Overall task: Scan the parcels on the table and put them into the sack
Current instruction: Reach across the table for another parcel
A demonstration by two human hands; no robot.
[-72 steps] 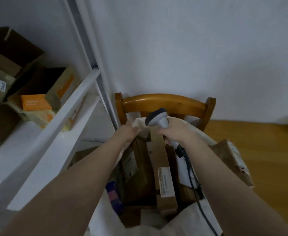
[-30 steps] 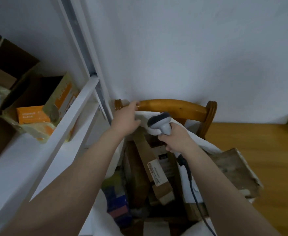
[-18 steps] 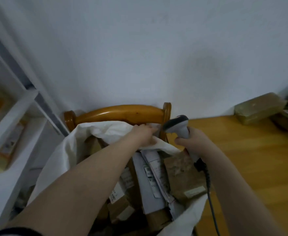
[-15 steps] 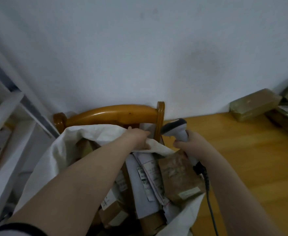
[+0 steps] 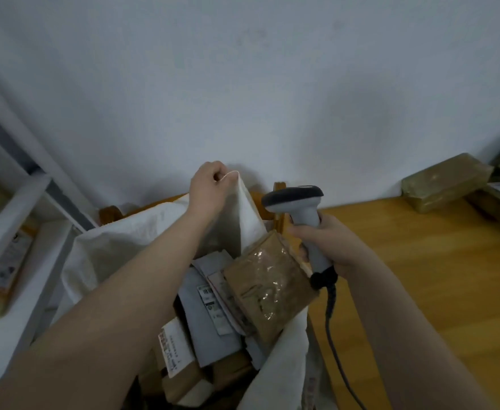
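We see the left hand (image 5: 210, 184) just above the middle of the frame, its fingers pinched together on a peak of the rim of the white woven sack (image 5: 115, 241), pulling that corner up against the pale wall. The right hand (image 5: 328, 241), right of centre, is wrapped tight around the handle of a grey handheld barcode scanner (image 5: 297, 207); the scanner stands nearly upright, its long axis running top to bottom of the frame, its dark-topped head aimed toward the left hand, and a black coiled cable (image 5: 331, 318) hangs from its base toward the lower edge. The open sack fills the lower centre and holds many parcels. Uppermost is a brown taped parcel (image 5: 268, 288), lying tilted with its long axis running from upper left to lower right, touching the sack's right edge. Beside it, a grey mailer bag (image 5: 210, 321) with a white barcode label slants downward. At the right edge, another brown wrapped parcel (image 5: 443, 182) lies on the orange wooden table (image 5: 420, 276), well apart from the sack.
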